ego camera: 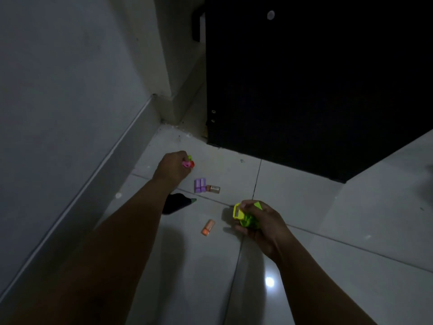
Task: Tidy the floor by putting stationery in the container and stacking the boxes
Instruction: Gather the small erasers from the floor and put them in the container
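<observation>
- Gathering loose stationery off the floor looks to be the step in hand: the left hand (174, 166) is curled round a small bunch of bright pieces (188, 163), pink, orange and green, whose ends poke out past its fingers.
- The right hand (259, 222) grips a clump of yellow-green items (246, 216), a yellow frame-shaped piece showing at the thumb side; what each item is cannot be told in the dim light.
- Still lying on the tiled floor (304, 207) between the two hands are a pair of purple pieces (200, 185) touching a small brown box (213, 189), and an orange piece (208, 227) just left of the right hand.
- A dark object (177, 202) lies beside the left forearm.
- No container is in view, so the next move likely calls for picking up the remaining pieces with already full hands, or first finding the container.
</observation>
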`<move>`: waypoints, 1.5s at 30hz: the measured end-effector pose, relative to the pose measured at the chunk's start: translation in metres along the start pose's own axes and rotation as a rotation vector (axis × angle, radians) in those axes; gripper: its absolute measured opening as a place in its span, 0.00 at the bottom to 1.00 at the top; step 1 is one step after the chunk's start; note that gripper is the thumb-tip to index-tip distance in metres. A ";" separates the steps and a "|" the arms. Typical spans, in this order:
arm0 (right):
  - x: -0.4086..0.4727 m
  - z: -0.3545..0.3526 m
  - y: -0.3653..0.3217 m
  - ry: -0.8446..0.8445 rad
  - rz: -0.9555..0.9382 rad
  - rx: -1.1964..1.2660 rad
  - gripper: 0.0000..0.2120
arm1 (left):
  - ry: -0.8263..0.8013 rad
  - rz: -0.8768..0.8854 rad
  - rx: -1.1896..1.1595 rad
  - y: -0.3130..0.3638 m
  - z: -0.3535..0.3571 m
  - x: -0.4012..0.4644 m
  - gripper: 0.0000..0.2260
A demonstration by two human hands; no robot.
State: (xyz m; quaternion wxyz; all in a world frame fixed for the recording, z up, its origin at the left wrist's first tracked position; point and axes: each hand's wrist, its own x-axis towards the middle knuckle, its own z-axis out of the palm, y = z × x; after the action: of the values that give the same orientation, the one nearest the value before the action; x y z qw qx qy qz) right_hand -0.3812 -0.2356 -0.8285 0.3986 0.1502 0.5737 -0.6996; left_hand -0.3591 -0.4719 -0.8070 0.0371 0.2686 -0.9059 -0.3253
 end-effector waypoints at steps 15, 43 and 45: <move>0.007 0.027 0.007 -0.058 0.005 -0.085 0.06 | -0.253 0.133 0.441 -0.019 0.023 0.002 0.24; -0.071 0.064 -0.023 -0.209 0.282 -0.054 0.07 | -0.494 -0.606 -1.447 0.014 -0.023 -0.125 0.14; -0.078 0.069 -0.021 -0.221 0.289 -0.121 0.07 | -0.517 -0.609 -1.356 0.016 -0.025 -0.132 0.14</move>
State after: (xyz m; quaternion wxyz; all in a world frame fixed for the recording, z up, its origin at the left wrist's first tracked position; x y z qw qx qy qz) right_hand -0.3298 -0.2681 -0.7414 0.5638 0.1291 0.5401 -0.6114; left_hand -0.2481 -0.4084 -0.7632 -0.1098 0.3397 -0.3760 -0.8551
